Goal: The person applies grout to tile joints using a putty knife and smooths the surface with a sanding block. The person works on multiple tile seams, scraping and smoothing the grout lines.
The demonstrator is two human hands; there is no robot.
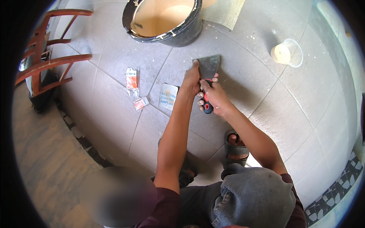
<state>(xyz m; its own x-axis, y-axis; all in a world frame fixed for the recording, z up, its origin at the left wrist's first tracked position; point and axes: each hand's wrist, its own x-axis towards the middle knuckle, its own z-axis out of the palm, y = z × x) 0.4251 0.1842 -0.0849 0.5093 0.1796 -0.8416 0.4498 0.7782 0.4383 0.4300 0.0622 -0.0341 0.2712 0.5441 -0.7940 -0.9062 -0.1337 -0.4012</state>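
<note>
A putty knife [210, 65] with a wide grey blade and a black and red handle is between my two hands, above the tiled floor. My right hand [216, 94] is closed round its handle, fingers wrapped underneath. Against the left edge of the blade is my left hand [191, 79], its thumb pressed near the blade's corner. The fingers of that hand are partly hidden. Beside my left wrist lies a small printed grey-white sheet [167, 95], partly covered by my forearm.
A black bucket [186, 35] with cream-coloured stuff inside stands ahead, next to a woven sack [227, 14]. At right is a clear plastic cup [295, 52] holding cream paste. Two small packets [132, 81] lie left. A red-brown wooden chair [38, 49] is far left. My sandalled foot [235, 146] is below.
</note>
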